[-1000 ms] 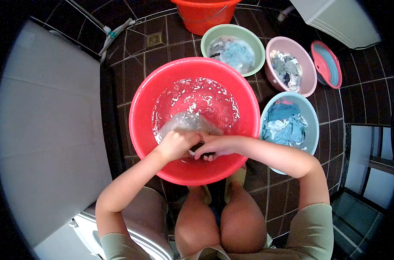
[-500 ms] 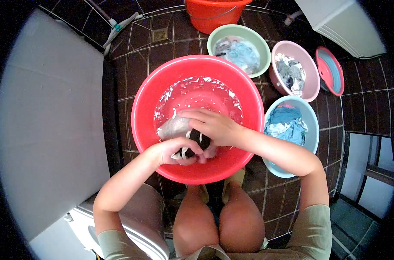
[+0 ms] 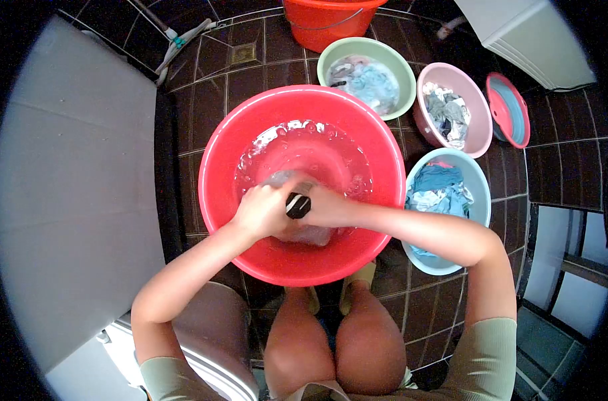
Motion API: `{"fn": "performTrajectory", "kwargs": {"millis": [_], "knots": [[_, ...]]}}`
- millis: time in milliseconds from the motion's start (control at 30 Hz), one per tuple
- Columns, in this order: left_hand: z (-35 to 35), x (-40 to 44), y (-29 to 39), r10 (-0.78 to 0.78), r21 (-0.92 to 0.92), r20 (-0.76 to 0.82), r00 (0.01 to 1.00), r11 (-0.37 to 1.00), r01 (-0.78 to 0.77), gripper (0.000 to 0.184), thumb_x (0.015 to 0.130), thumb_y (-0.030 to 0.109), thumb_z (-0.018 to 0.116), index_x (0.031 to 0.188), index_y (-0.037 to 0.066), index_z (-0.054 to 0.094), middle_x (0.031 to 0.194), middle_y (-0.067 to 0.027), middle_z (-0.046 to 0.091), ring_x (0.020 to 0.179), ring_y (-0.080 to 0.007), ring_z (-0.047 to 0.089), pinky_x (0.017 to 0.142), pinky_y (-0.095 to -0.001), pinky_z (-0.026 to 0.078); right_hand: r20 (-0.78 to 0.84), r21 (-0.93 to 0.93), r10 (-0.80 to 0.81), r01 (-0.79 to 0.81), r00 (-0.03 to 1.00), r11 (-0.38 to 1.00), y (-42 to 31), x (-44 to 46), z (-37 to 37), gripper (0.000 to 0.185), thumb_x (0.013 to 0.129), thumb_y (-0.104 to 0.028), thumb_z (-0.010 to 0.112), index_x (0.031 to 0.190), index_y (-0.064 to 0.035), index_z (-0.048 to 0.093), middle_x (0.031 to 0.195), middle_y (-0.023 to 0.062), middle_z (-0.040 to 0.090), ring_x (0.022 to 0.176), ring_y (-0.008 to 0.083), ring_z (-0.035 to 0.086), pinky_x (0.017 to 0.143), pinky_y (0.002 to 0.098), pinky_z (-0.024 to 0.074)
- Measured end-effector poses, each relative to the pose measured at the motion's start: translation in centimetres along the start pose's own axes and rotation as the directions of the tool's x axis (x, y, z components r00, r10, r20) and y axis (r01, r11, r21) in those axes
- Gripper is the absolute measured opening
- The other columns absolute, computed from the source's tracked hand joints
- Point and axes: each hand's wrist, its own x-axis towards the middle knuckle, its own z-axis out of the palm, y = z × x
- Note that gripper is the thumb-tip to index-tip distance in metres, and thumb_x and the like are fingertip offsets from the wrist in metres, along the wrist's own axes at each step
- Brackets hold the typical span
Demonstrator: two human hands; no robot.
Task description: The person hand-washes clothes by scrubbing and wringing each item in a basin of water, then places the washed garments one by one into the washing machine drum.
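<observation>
A large red basin [image 3: 217, 234] of water stands in front of my knees. Both my hands are close together in its middle, gripping a wet, pale garment [image 3: 311, 234] with a black-and-white striped band [image 3: 298, 205]. My left hand [image 3: 265, 208] closes on the left side of the band, knuckles up. On the other side my right hand [image 3: 325, 204] is wrapped against it, the fingers partly hidden. Below and behind the hands, the pale cloth hangs into the water. Its full shape is hidden, so I cannot tell what kind of garment it is.
Behind and right stand a green basin [image 3: 405, 70] with soaking clothes, a pink basin [image 3: 474, 110] with grey and white clothes, and a light-blue basin [image 3: 479, 184] with blue clothes. A red bucket [image 3: 331, 23] and a collapsible basin [image 3: 511, 110] are farther off. A grey panel [image 3: 83, 167] rises at left.
My left hand has risen and turned knuckles up beside the band, and my right hand has moved lower. The band is now bunched upright between them, and the pale cloth has shifted.
</observation>
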Motion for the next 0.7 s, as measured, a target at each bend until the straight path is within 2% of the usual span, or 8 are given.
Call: {"fn": "performTrajectory", "kwargs": {"millis": [33,67,100,167,200,433,633,700], "knots": [[-0.5,0.2,0.1,-0.026,0.089,0.134,0.991,0.996,0.014,0.076,0.047,0.024,0.076,0.115,0.012,0.045,0.081,-0.0111,0.062,0.073,-0.0299,0.061,0.066,-0.0385,0.051,0.022,0.299,0.167,-0.166,0.986,0.940,0.0,-0.3,0.5,0.012,0.073,-0.016,0.054,0.067,-0.0107,0.046,0.046,0.0022,0.042,0.038,0.0118,0.045,0.035,0.0270,0.0339],[-0.5,0.2,-0.6,0.177,0.083,0.057,0.983,0.980,-0.182,0.067,0.048,0.023,0.073,0.110,0.015,0.049,0.076,-0.0096,0.061,0.070,-0.0282,0.060,0.061,-0.0384,0.050,0.384,0.534,0.460,-0.599,0.801,0.597,-2.3,-0.8,-0.2,0.014,0.074,-0.016,0.053,0.064,-0.0121,0.043,0.044,0.0000,0.038,0.036,0.0095,0.039,0.034,0.0252,0.0288],[-0.5,0.2,-0.8,0.266,0.088,0.033,0.963,0.959,-0.268,0.064,0.048,0.022,0.072,0.108,0.015,0.050,0.074,-0.0086,0.060,0.069,-0.0270,0.060,0.059,-0.0379,0.050,0.746,0.492,0.484,-0.868,0.458,0.063,-3.7,-1.4,-0.4,0.018,0.075,-0.015,0.052,0.062,-0.0135,0.040,0.042,-0.0022,0.033,0.034,0.0073,0.033,0.032,0.0234,0.0237],[-0.4,0.3,-1.1,0.435,0.107,-0.017,0.900,0.896,-0.431,0.058,0.048,0.020,0.071,0.102,0.015,0.052,0.070,-0.0066,0.058,0.066,-0.0247,0.060,0.056,-0.0369,0.049,0.802,0.577,0.355,-0.778,0.481,-0.249,-4.5,-2.7,1.0,0.018,0.074,-0.018,0.053,0.061,-0.0168,0.039,0.044,-0.0060,0.025,0.033,0.0064,0.018,0.032,0.0221,0.0118],[-0.4,0.2,-1.1,0.453,0.109,-0.028,0.891,0.887,-0.448,0.054,0.046,0.019,0.070,0.097,0.015,0.053,0.069,-0.0058,0.057,0.064,-0.0243,0.059,0.055,-0.0364,0.049,0.812,0.583,0.261,-0.737,0.522,-0.341,-4.8,-3.0,1.4,0.027,0.075,-0.018,0.049,0.056,-0.0160,0.030,0.042,-0.0051,0.024,0.032,0.0063,0.019,0.031,0.0225,0.0129],[-1.1,0.7,-0.6,0.518,0.134,-0.120,0.847,0.854,-0.503,0.030,0.045,0.016,0.066,0.071,0.013,0.051,0.062,-0.0026,0.049,0.056,-0.0225,0.055,0.048,-0.0342,0.047,0.647,0.631,0.042,-0.503,0.761,-0.591,-6.6,-3.0,2.5,0.025,0.076,-0.017,0.047,0.057,-0.0166,0.031,0.042,-0.0050,0.022,0.033,0.0069,0.017,0.031,0.0233,0.0117],[-0.4,0.5,-0.9,0.457,0.168,-0.216,0.863,0.888,-0.428,0.024,0.050,0.014,0.063,0.069,0.013,0.049,0.059,-0.0029,0.047,0.055,-0.0212,0.055,0.044,-0.0332,0.046,0.635,0.671,0.018,-0.539,0.773,-0.509,-6.1,-2.6,2.4,0.027,0.077,-0.019,0.048,0.056,-0.0170,0.031,0.043,-0.0055,0.023,0.034,0.0062,0.018,0.031,0.0224,0.0116],[0.4,-0.1,-0.6,0.399,0.147,-0.252,0.881,0.916,-0.373,0.024,0.050,0.014,0.063,0.070,0.013,0.049,0.059,-0.0035,0.047,0.054,-0.0222,0.055,0.045,-0.0344,0.046,0.702,0.674,0.130,-0.595,0.700,-0.437,-6.0,-2.8,2.0,0.027,0.077,-0.020,0.049,0.056,-0.0173,0.032,0.043,-0.0059,0.024,0.034,0.0056,0.018,0.032,0.0217,0.0117]]}}
